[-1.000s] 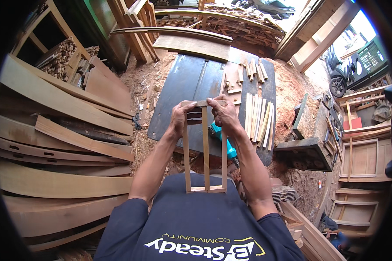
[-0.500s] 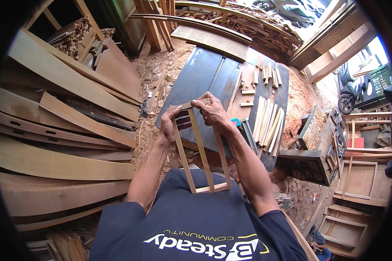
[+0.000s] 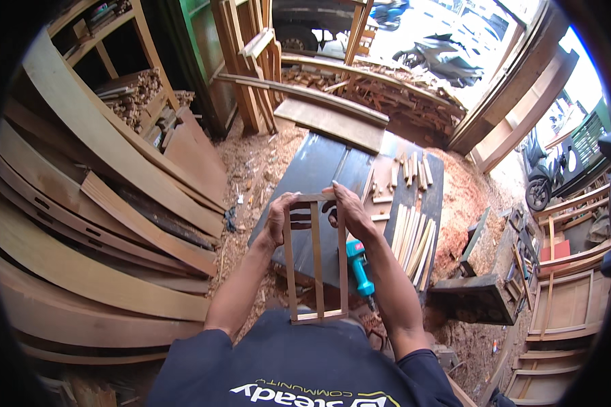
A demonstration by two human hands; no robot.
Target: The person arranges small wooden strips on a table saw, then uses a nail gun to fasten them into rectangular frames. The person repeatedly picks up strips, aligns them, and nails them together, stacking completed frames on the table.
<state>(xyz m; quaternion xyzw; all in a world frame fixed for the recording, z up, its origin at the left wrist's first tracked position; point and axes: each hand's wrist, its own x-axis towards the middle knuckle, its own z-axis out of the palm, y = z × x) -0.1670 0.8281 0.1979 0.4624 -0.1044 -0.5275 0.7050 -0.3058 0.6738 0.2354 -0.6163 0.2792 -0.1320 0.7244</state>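
Observation:
Both my hands grip the far end of a slim wooden frame, made of three long slats joined by short end pieces. My left hand is closed round its far left corner, with the fingers showing behind the slats. At the far right corner my right hand is closed on it, thumb along the outer edge. The frame's near end lies against or just above my dark shirt; I cannot tell which. A teal power tool is beside my right forearm, partly hidden by it.
Beyond the frame stands a dark worktable with light wooden strips and short offcuts. Large boards lean at the left. A dark-sided box is at the right, near sawdust. Stacked scrap wood lies at the back.
The view has tilted up and shows more of the street. The wooden frame has straightened and faces me more squarely. My right hand has shifted to the far right corner, and more of the teal tool shows.

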